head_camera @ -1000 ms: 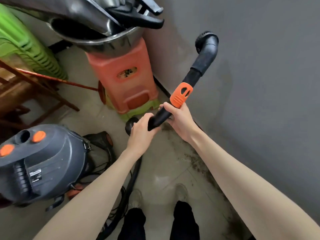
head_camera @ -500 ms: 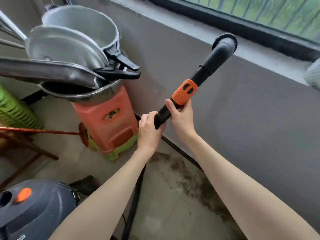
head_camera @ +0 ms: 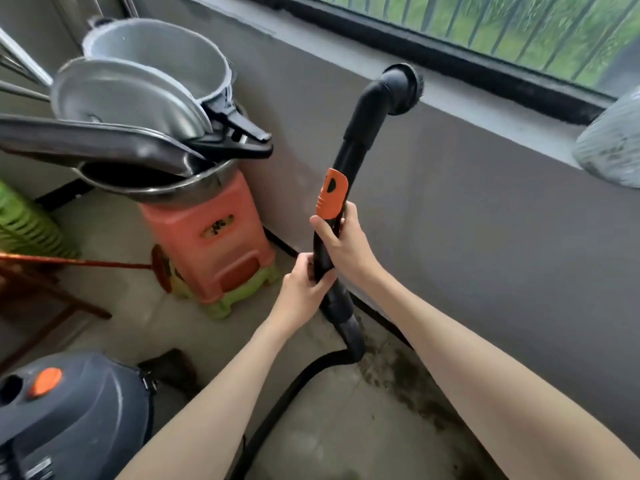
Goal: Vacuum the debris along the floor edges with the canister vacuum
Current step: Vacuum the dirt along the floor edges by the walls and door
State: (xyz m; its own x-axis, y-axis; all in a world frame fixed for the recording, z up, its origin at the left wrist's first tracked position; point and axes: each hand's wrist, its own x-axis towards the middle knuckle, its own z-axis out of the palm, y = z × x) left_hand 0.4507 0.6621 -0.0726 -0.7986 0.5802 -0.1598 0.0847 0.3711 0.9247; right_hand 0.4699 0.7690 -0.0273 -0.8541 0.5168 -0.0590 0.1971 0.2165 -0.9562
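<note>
Both gripping the black plastic vacuum wand upright, right hand above left hand, round brush nozzle high, dark floor-edge debris below

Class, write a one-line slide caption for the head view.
Both hands, left hand and right hand, hold the vacuum wand raised, brush nozzle up, above debris along the wall.

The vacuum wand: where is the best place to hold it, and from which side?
Probably the straight black tube below the orange slider, where the right hand and left hand grip the wand now. It is slim enough for fingers to wrap. Come from the room side, since the wall is behind it, and avoid the bent brush head.
</note>
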